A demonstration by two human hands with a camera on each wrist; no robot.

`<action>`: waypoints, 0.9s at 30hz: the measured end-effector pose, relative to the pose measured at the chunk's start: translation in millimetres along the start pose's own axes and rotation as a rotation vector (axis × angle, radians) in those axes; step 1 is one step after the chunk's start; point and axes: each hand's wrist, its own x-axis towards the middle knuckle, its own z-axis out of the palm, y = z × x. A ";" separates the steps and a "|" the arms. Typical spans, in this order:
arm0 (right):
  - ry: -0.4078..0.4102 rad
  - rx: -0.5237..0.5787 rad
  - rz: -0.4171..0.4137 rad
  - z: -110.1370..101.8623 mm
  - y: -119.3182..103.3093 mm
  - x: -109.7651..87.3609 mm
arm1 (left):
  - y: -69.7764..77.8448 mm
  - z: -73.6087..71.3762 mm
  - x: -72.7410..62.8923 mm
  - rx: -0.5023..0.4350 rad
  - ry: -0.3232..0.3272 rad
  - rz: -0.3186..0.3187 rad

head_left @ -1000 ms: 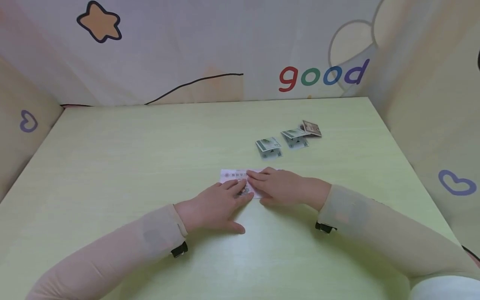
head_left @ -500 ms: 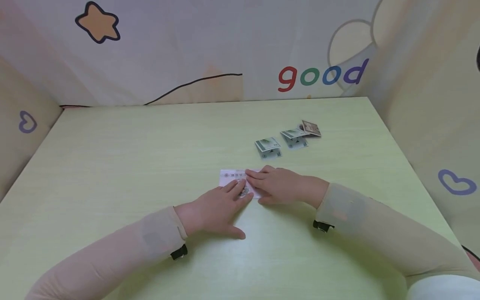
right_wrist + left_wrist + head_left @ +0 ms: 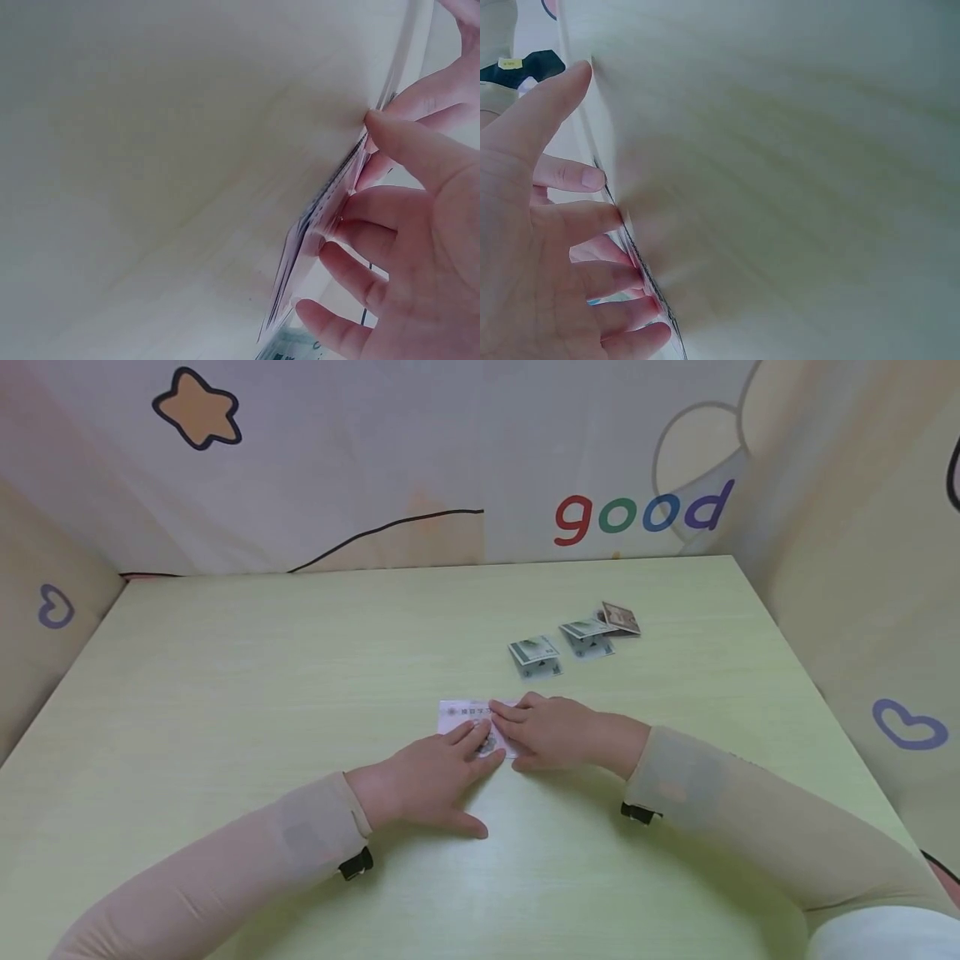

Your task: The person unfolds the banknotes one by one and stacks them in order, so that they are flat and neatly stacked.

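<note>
A pale pink-purple paper note, printed with characters, lies flat on the table under both hands. My left hand presses its fingertips on the note's middle and near edge, with the thumb spread out on the table. Over its right part rests my right hand, the fingers extended and hiding that portion. Seen from the right wrist, the note shows several thin layers at its edge, slightly apart. The left wrist view has the left hand's fingers straight along the note's edge.
Behind the right hand stand a folded green banknote, another folded green banknote and a folded brown banknote touching it. The pale green table meets patterned cloth walls at the back and sides.
Both hands stay on the note with hardly any motion; the left thumb has slid slightly nearer the body. The right hand has shifted very slightly left.
</note>
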 end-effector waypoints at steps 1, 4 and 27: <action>-0.003 -0.004 0.003 0.1 -0.5 -0.1 | 0.2 0.0 0.1 0.000 0.000 0.000; -0.008 -0.021 0.007 0.7 -1.4 -0.4 | 0.7 1.0 0.4 -0.001 0.004 0.002; 0.329 0.324 0.194 -12.3 37.1 -7.7 | -4.2 4.1 4.3 -0.061 0.085 0.006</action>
